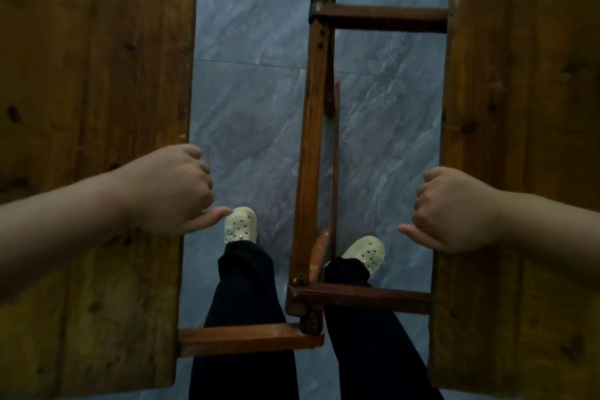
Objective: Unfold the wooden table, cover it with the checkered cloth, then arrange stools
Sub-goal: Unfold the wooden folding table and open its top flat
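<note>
The wooden table stands split into two top halves with a wide gap between them. The left panel (94, 75) fills the left side and the right panel (526, 91) fills the right side. My left hand (168, 191) curls over the inner edge of the left panel. My right hand (454, 211) curls over the inner edge of the right panel. In the gap, the table's brown frame bars (311, 153) show: one long bar running away from me and short crossbars (360, 297) reaching to each panel. No cloth or stool is in view.
Grey marble-patterned floor tiles (253, 114) show through the gap. My legs in dark trousers and two cream perforated shoes (240, 226) stand inside the frame, one on each side of the long bar.
</note>
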A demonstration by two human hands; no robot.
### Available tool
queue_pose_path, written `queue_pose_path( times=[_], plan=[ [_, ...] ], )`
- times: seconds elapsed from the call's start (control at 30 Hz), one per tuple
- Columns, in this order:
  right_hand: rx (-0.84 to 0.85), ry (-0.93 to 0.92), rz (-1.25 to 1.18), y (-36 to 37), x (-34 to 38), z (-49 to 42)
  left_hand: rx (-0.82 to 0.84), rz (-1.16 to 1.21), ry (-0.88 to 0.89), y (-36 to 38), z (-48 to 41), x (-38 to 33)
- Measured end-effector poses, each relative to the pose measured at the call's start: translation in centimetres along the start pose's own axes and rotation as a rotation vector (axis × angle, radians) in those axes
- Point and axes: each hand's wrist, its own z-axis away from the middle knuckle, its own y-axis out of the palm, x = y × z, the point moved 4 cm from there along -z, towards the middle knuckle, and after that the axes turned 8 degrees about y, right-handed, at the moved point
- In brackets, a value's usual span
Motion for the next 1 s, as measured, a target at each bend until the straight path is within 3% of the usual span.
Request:
queue_pose_path(
  times=[0.23,0.37,0.47,0.57,0.73,0.87,1.0],
  plan=[
    [0.055,0.089,0.023,0.8,2.2,0.5,0.093,0.005,-0.021,0.5,-0.2,-1.9],
    [0.017,0.044,0.027,0.0,5.7,-3.4,0.152,0.062,0.077,0.3,-3.9,-4.0],
    [0.167,0.079,-0.145,0.3,6.8,-4.8,0.242,0.104,0.103,0.5,-6.4,-4.7],
    [0.204,0.140,-0.132,0.2,5.8,-3.1,0.208,0.074,0.054,-0.5,-5.3,-3.6],
    [0.133,0.143,-0.115,0.8,6.6,-2.5,0.204,0.037,0.068,0.2,-5.2,-4.3],
    [0.104,0.143,-0.149,0.5,8.1,-3.6,0.306,0.109,0.072,0.8,-6.9,-5.9],
    [0.163,0.142,-0.158,0.3,8.2,-3.4,0.307,0.115,0.057,0.7,-7.9,-6.6]
  ],
)
